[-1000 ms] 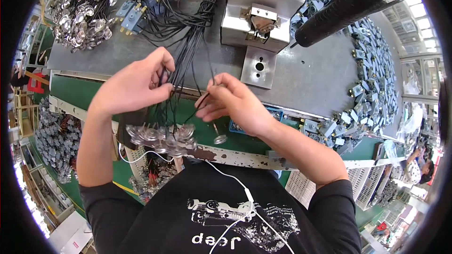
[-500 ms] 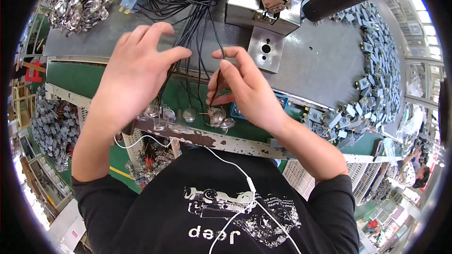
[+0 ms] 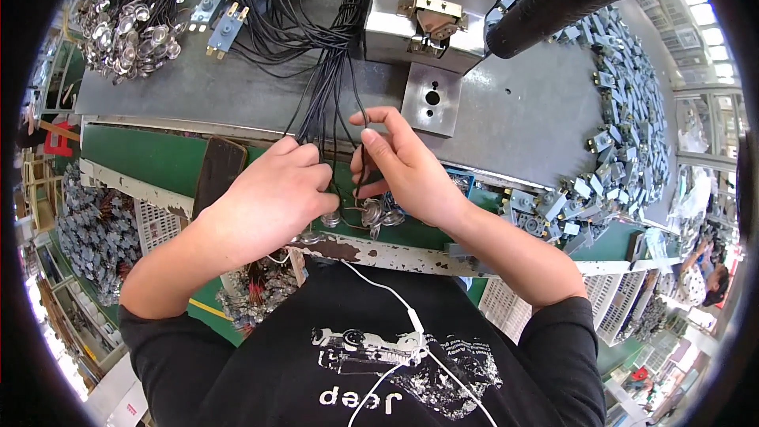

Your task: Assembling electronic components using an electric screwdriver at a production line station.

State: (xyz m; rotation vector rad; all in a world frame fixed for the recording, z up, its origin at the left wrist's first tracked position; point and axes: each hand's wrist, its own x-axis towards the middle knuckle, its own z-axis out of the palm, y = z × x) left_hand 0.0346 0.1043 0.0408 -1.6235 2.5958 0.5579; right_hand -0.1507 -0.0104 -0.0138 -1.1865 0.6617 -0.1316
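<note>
A thick bundle of black wires (image 3: 320, 87) hangs over the bench's front edge, with round metal discs (image 3: 371, 213) at the lower ends. My right hand (image 3: 415, 174) pinches one black wire between thumb and fingers, just above a cluster of these discs. To its left, my left hand (image 3: 273, 202) is closed with curled fingers over the bundle's left strands; its fingertips are hidden. More discs (image 3: 310, 236) show below that hand. Beyond my right hand stands a steel fixture (image 3: 435, 12) with a metal plate (image 3: 432, 99) in front.
Many grey switch-like blocks (image 3: 632, 111) are heaped along the right side. A grey block with brass terminals (image 3: 227, 30) lies behind the wires, and a pile of metal discs (image 3: 130, 35) sits at the back left. A black cylindrical arm (image 3: 545, 12) reaches in from upper right.
My left hand has moved down and right from an open pose and closed over the wires. A dark block left of it is now uncovered. My right hand still pinches the wire.
</note>
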